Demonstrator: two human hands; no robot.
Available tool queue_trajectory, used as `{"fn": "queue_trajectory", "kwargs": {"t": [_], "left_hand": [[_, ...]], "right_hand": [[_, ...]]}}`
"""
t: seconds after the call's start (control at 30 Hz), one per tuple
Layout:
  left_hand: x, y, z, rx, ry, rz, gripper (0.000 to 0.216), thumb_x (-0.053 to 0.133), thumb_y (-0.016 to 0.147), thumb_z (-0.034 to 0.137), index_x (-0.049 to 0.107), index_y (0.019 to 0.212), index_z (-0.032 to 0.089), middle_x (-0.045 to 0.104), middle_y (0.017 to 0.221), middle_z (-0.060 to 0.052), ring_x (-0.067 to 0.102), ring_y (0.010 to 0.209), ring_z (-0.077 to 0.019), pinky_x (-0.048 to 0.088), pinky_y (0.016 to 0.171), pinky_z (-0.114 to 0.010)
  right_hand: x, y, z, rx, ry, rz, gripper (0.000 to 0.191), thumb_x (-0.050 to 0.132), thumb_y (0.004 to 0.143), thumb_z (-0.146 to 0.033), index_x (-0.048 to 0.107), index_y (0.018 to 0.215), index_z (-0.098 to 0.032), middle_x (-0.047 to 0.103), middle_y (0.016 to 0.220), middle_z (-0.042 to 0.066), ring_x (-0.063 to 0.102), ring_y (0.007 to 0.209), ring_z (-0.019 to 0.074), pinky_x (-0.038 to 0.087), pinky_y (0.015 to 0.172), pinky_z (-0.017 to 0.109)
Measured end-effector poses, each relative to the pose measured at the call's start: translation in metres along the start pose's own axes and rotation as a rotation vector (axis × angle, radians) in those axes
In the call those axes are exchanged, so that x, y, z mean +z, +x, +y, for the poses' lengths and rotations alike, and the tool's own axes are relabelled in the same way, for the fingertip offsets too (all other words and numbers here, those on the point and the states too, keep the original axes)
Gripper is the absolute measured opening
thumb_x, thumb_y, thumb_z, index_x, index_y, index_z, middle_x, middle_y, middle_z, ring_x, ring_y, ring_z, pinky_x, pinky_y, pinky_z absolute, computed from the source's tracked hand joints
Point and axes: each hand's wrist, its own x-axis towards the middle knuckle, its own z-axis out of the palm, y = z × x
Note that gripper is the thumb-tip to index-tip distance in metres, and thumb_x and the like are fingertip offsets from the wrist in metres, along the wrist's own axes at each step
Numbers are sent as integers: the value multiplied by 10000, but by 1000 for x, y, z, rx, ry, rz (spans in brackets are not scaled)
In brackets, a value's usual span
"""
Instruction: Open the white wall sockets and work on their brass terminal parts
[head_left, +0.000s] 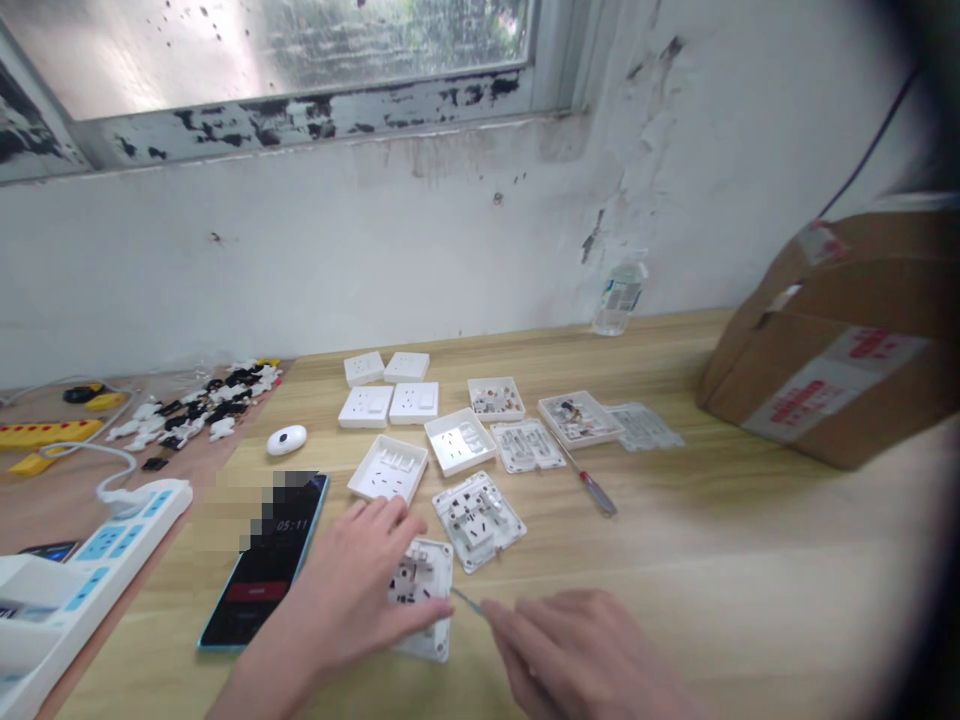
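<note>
My left hand (360,575) rests over a white wall socket panel (435,640), thumb and fingers closed around it on the table. The panel's inner side faces up, and the hand covers much of it. A thin metal tool (468,601) is gripped in my right hand (570,650), its tip by the panel's right edge; blur and fingers hide its kind. Just beyond lies a second opened socket panel (478,520), inner side up. Past my left fingers is a white switch-and-socket unit (388,468), with another unit (459,441) to its right.
Several finished-looking socket units (366,406) sit farther back. Two parts trays (496,398) (579,417) hold small metal pieces. A screwdriver (596,492) lies at right. Around these are a phone (274,570), a power strip (97,570), a bottle (620,298) and a cardboard box (832,340).
</note>
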Motion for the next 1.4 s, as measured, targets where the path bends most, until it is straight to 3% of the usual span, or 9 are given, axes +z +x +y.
{"fn": "queue_trajectory", "kwargs": {"t": [0.1,0.2,0.37,0.57,0.83,1.0,1.13,1.3,1.4], "left_hand": [[12,-10,11,-76,28,-29,429,605,756,536,579,1056,230,577,1046,-90,554,968,-309,452,831,-443],[19,-12,9,-98,-25,-43,325,563,806,371,560,1105,242,564,1101,-89,565,977,-283,479,821,-417],[22,-10,-1,72,-186,-38,470,519,792,165,483,1246,281,493,1325,-54,461,1212,-246,414,999,-404],[15,1,-1,132,-425,-53,402,517,839,196,493,1231,279,524,1318,-35,472,1220,-218,384,1035,-378],[0,27,-13,55,-690,-127,260,406,947,331,562,1128,228,632,1114,-50,596,1017,-193,493,855,-331],[6,18,-1,72,-367,-22,365,508,892,407,507,1229,268,562,1219,-46,507,1135,-233,404,980,-402],[18,11,13,8,-116,-34,567,626,778,459,472,1278,241,546,1178,-79,506,1085,-289,429,925,-453],[25,15,20,23,-30,-87,579,598,784,415,431,1310,241,543,1164,-94,517,1062,-296,469,863,-446],[23,16,23,37,18,-89,512,600,764,360,482,1250,247,559,1102,-90,534,1018,-300,480,821,-443]], "right_hand": [[2,12,19,27,28,6,152,444,879,-106,568,877,-194,628,693,-17,553,565,118,268,503,286],[8,19,30,-12,-33,-60,153,486,844,-90,563,914,-202,652,778,-8,562,592,129,234,503,285],[4,9,41,-2,-88,-67,153,451,851,-89,557,795,-184,637,677,4,534,529,123,209,499,295],[-18,-7,63,87,-100,-91,204,456,857,-116,590,725,-197,631,618,2,550,507,121,225,493,292],[-21,3,53,60,236,14,222,476,889,-158,642,1012,-239,671,745,8,603,651,122,368,600,252],[-16,8,46,51,307,-13,224,470,869,-128,658,948,-220,663,717,5,579,595,105,370,548,230],[-14,6,49,62,320,59,212,486,880,-158,657,993,-213,672,731,16,596,629,107,400,573,220],[-14,8,57,76,368,99,213,484,888,-176,662,1001,-207,693,767,27,629,659,118,433,594,223],[-13,8,62,106,405,97,222,489,882,-168,658,1018,-211,713,837,31,657,720,130,462,651,236]]}}
